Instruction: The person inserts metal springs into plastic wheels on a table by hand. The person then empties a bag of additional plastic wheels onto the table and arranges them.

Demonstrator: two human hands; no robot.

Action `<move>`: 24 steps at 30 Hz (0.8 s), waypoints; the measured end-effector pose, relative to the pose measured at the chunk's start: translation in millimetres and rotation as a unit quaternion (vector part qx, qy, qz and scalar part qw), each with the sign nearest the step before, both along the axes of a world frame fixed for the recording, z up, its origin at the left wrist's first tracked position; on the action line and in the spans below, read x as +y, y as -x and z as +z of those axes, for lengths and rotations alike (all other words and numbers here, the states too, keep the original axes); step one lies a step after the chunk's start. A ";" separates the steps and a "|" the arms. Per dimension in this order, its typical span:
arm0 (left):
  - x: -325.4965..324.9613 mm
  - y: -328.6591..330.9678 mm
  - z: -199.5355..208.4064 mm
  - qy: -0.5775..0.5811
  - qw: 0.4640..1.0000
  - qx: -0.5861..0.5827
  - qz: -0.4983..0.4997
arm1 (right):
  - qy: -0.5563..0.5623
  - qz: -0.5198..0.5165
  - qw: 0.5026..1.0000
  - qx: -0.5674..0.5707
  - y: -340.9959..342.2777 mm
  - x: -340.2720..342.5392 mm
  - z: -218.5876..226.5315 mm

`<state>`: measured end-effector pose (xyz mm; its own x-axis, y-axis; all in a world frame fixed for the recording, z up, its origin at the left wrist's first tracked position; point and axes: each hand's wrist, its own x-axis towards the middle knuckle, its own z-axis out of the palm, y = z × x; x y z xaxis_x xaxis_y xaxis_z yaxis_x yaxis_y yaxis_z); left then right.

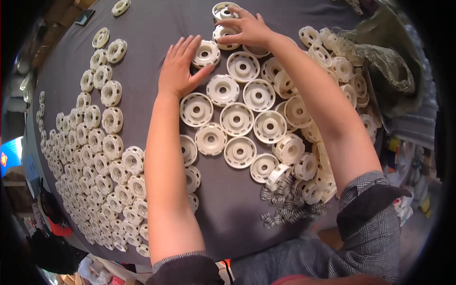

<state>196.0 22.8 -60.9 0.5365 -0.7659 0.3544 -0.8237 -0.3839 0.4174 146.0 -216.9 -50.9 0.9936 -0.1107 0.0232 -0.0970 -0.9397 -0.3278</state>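
Note:
Cream-white plastic wheel-like parts with a centre hole lie on the dark cloth of a table. My left hand reaches forward with its fingers stretched out and its thumb apart. Its palm side rests against the left edge of one wheel-like part. Farther forward, my right hand is spread, its fingertips over two more parts, a far one and a nearer one. Between my forearms sits a group of the same parts, cup side up, such as this one.
Left of my left arm is a large field of parts fitted with springs. A loose pile lies beneath and beside my right forearm. Coil springs are heaped near me. A greenish sack sits right, a small dark box far left.

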 end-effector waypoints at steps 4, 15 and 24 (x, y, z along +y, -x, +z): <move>7.2 0.7 -1.4 -0.030 0.999 -0.014 0.006 | -0.004 0.037 0.999 -0.003 19.8 16.7 5.1; 35.5 85.4 2.5 -0.098 0.991 0.052 -0.077 | -0.044 0.208 0.977 -0.014 105.6 49.6 28.3; 59.9 119.1 28.0 -0.095 0.980 0.126 -0.123 | -0.055 0.213 0.974 0.050 145.8 60.2 45.9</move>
